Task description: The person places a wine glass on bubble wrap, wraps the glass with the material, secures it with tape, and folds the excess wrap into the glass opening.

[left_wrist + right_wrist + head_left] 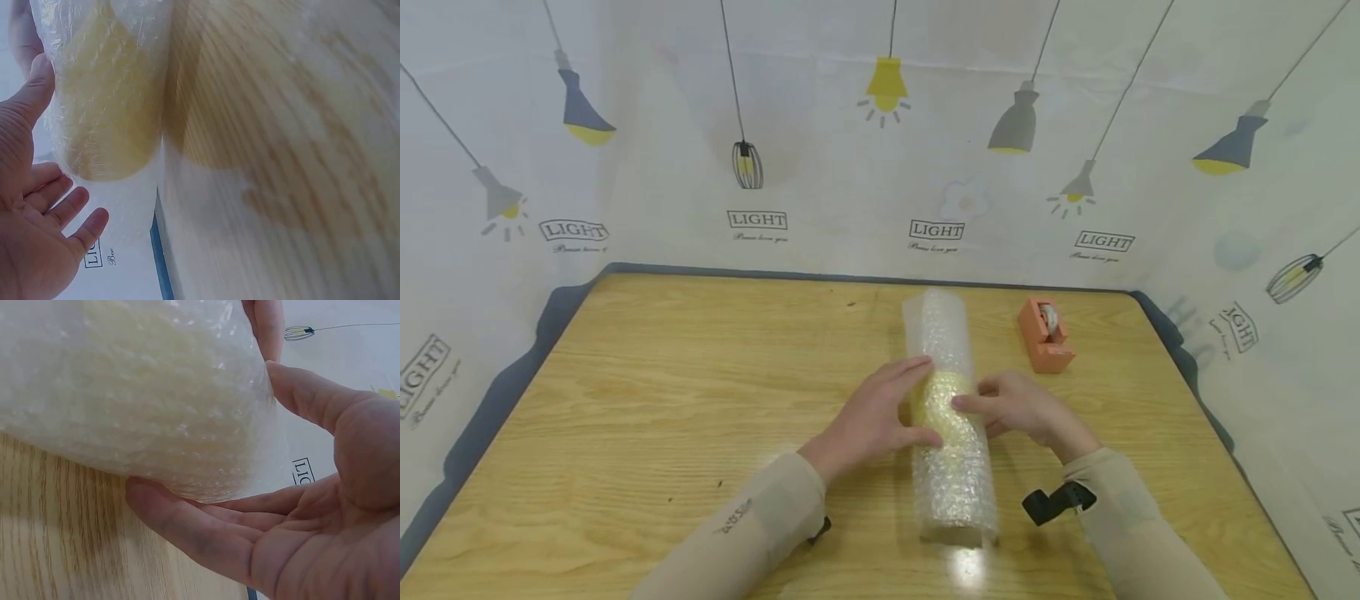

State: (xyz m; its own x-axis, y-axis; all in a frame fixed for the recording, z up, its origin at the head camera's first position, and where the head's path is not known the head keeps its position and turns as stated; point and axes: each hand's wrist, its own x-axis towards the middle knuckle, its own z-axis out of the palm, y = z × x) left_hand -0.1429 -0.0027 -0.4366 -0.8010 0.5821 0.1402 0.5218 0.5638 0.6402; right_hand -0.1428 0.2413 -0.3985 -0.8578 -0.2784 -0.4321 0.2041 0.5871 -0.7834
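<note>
A roll of clear bubble wrap (955, 492) lies lengthwise on the table, and a yellow thing (109, 94) shows through its layers. In the head view my left hand (876, 417) rests against the roll's left side, its thumb and forefinger spread apart on the wrap. The other fingers of that hand (47, 219) are loosely extended in the left wrist view. From the right side, my right hand (1018, 408) holds the roll, thumb on top and fingers (200, 531) at its underside. The wrapped thing's exact kind is obscured by the bubble wrap.
An orange tape dispenser (1047, 337) with a roll of tape stands on the wooden table (715, 367), to the right beyond my right hand. A backdrop (820, 167) printed with lamps encloses the table at the back and sides.
</note>
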